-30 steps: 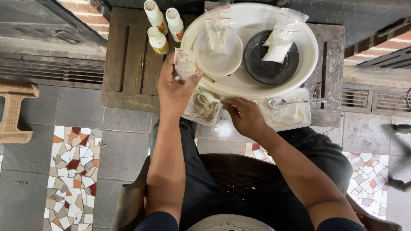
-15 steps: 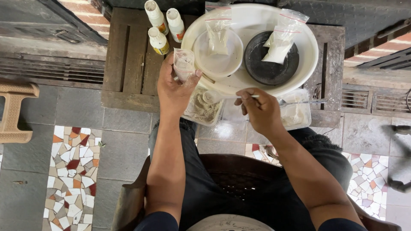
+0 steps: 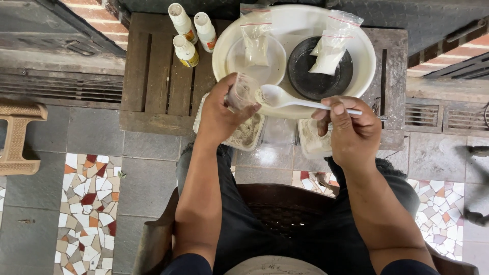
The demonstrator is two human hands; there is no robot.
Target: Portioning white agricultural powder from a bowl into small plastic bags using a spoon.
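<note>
My left hand (image 3: 222, 114) holds a small clear plastic bag (image 3: 243, 91) open above a clear container of pale powder (image 3: 245, 133). My right hand (image 3: 351, 130) grips the handle of a white plastic spoon (image 3: 285, 98), whose bowl carries powder and rests at the bag's mouth. A second clear container of powder (image 3: 313, 138) sits just left of my right hand. Behind them stands a large white basin (image 3: 364, 56) holding a white bowl (image 3: 234, 58), a black bowl (image 3: 318, 81) and two filled, sealed bags (image 3: 328, 46).
Three small white bottles (image 3: 189, 31) stand on the dark wooden table (image 3: 158, 76) left of the basin. A wooden stool (image 3: 18, 137) is at the far left. Grey tiles and mosaic floor (image 3: 86, 203) lie below; I sit on a dark chair (image 3: 285, 209).
My right hand lifted the spoon from the right container and swung it left to the bag's mouth. My left hand has kept the bag held up.
</note>
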